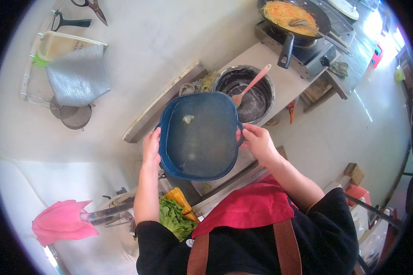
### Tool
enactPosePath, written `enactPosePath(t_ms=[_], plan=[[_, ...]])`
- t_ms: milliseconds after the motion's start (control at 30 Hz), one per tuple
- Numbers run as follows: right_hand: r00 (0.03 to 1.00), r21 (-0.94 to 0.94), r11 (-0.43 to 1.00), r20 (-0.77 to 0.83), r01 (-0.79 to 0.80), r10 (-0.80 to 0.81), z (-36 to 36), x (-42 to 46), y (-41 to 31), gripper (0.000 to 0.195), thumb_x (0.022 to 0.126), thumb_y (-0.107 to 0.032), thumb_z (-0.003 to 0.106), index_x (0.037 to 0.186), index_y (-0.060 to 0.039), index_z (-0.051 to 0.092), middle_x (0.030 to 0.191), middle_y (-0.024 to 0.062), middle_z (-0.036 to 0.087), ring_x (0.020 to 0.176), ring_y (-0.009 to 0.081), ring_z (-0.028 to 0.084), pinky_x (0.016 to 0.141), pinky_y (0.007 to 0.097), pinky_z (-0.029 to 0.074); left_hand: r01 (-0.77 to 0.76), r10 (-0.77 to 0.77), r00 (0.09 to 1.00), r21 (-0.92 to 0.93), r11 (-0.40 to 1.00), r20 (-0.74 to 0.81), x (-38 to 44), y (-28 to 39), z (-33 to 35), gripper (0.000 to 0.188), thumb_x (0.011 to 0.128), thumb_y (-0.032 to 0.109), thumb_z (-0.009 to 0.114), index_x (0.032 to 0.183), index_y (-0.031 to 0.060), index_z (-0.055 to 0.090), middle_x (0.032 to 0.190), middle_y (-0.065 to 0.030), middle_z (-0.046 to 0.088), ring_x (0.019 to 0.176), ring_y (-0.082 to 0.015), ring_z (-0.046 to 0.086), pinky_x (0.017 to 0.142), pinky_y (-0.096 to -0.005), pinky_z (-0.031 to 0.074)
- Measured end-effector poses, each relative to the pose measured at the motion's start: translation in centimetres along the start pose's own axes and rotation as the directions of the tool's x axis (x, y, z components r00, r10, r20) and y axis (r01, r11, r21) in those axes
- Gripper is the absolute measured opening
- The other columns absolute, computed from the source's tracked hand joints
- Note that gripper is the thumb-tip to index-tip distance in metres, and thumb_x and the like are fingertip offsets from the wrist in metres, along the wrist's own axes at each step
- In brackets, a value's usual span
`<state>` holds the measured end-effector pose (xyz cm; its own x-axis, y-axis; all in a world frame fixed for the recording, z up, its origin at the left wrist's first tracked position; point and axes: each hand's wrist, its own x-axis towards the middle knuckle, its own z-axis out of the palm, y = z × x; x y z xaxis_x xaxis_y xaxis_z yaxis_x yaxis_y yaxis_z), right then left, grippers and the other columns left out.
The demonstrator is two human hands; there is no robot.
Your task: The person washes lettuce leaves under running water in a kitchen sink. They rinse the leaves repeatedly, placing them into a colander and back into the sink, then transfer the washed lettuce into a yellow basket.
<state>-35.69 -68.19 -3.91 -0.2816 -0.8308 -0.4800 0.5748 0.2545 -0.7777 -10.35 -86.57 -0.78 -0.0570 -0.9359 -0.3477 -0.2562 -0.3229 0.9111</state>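
In front of me I hold up a blue plastic basket (201, 137) with rounded corners, side handles and a greyish, mesh-like bottom. A small pale scrap (188, 119) lies in it. My left hand (152, 146) grips its left side, the fingers partly hidden behind the rim. At the right handle, my right hand (258, 141) pinches with thumb and fingers. Just beyond the basket's far right corner stands a dark metal pot (258, 103), its inside smeared with whitish residue. A pink-handled spatula (256, 80) leans in that pot, partly covered by the basket.
A wok (321, 20) of shredded orange and yellow food sits on a gas stove (311, 56), its handle (286, 51) jutting out. Leafy greens (175, 218) and yellow-orange pieces (179, 199) lie near my left forearm. Scissors (95, 10) and strainers (75, 117) hang on the wall.
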Motion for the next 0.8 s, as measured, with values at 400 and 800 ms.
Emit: enactPosePath(t_ms=[400, 800], plan=[[1.0, 0.129, 0.991, -0.026, 0.016, -0.013, -0.9, 2.9, -1.8, 0.028, 0.086, -0.015, 0.047, 0.106, 0.004, 0.052, 0.086, 0.0038, 0.056, 0.077, 0.0105, 0.053, 0.07, 0.0235, 0.046, 0.051, -0.058, 0.988, 0.051, 0.997, 0.145, 6.0, 2.1, 2.1, 0.022, 0.085, 0.019, 0.05, 0.087, -0.0009, 0.058, 0.082, -0.0042, 0.059, 0.072, -0.0101, 0.054, 0.064, -0.0252, 0.045], [0.999, 0.0, 1.0, -0.038, 0.011, -0.011, -1.6, 4.1, -3.0, 0.05, 0.081, -0.027, 0.056, 0.117, 0.0065, 0.045, 0.095, 0.0094, 0.056, 0.086, 0.0156, 0.053, 0.071, 0.0261, 0.046, 0.085, -0.085, 0.98, 0.006, 0.996, 0.181, 7.7, 2.7, 3.0, 0.024, 0.085, 0.019, 0.049, 0.091, -0.0033, 0.057, 0.083, -0.0079, 0.06, 0.074, -0.0136, 0.057, 0.064, -0.0273, 0.047]])
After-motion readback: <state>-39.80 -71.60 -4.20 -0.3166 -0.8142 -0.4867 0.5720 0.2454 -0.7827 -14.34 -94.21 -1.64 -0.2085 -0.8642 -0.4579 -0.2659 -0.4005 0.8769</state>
